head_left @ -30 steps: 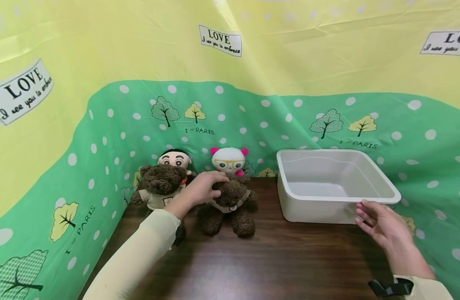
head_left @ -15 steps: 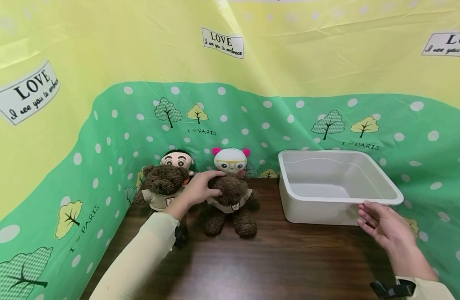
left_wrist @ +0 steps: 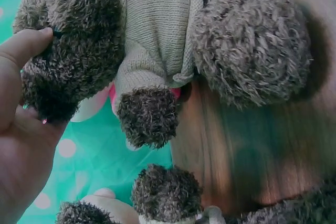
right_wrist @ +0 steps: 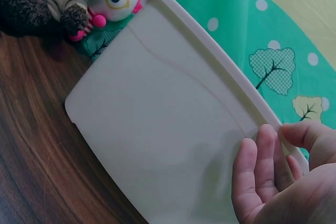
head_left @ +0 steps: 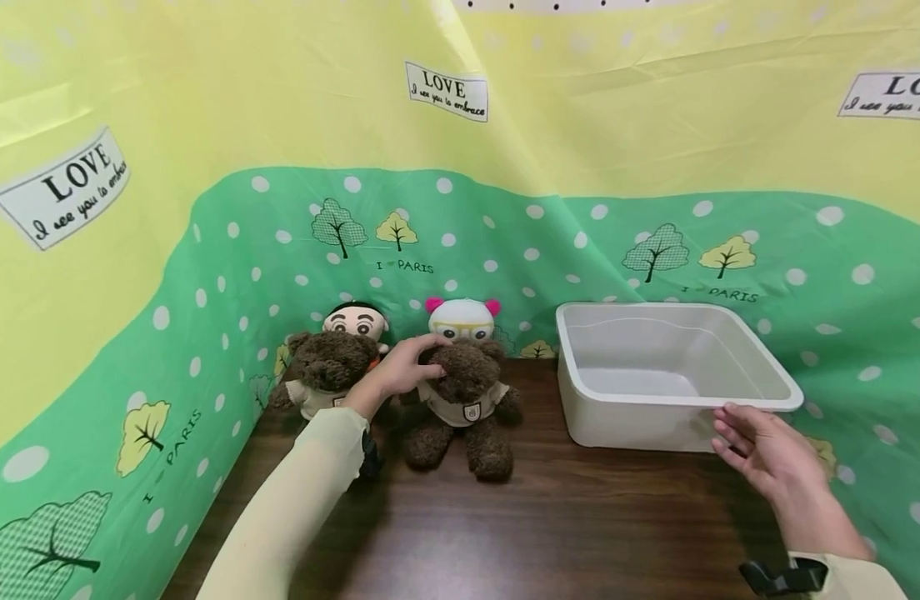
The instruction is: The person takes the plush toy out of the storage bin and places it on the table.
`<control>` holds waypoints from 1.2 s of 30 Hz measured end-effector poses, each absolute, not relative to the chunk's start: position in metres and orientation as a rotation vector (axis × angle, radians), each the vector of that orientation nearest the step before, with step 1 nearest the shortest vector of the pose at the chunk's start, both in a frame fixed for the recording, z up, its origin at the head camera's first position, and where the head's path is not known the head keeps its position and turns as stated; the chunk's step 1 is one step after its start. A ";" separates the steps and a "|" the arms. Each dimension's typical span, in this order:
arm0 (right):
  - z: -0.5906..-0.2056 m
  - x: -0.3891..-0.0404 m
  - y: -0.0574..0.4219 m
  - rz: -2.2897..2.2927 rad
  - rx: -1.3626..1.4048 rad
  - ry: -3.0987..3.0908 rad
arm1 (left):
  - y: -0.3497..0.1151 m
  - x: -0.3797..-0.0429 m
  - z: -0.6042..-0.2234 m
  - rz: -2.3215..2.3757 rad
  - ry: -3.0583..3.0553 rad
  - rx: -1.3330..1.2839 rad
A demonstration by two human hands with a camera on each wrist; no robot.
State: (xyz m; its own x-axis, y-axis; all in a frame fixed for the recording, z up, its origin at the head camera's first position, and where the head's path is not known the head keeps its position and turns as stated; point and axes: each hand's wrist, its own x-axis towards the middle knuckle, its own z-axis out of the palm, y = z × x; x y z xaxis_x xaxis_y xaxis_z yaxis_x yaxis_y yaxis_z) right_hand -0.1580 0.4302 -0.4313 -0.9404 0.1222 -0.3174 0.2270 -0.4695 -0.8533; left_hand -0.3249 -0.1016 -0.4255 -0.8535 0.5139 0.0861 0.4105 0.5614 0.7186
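My left hand (head_left: 409, 367) grips the head of a dark brown teddy bear (head_left: 467, 375) in a beige knit shirt with a badge. In the left wrist view its thumb (left_wrist: 31, 43) presses into the curly fur, and the far fingers are hidden behind the head. The bear sits upright on the table. At the right, my right hand (head_left: 775, 450) holds the front rim of a light grey plastic bin (head_left: 640, 425). The right wrist view shows the thumb at the rim and the fingers against the outer wall. No object shows in the bin's visible inside.
A second brown bear (head_left: 328, 362) sits left of the first, partly behind my left arm. Behind them are a black-haired doll (head_left: 355, 318) and a white plush with pink ears (head_left: 462, 317). A patterned cloth (head_left: 505, 233) hangs around the dark wooden table (head_left: 535, 525).
The held bear's head has tipped back, so more of its shirt shows and it covers more of the white plush. My left hand moved slightly with it; the right hand stays on the bin.
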 end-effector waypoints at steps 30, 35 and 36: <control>-0.430 -0.151 0.431 -2.442 0.473 1.831 | -0.107 -0.303 -0.411 0.969 3.015 0.918; -0.421 -0.142 0.428 -2.454 0.460 1.906 | -0.123 -0.283 -0.400 0.941 3.046 0.937; -0.418 -0.140 0.427 -2.461 0.454 1.910 | -0.126 -0.278 -0.398 0.927 3.057 0.925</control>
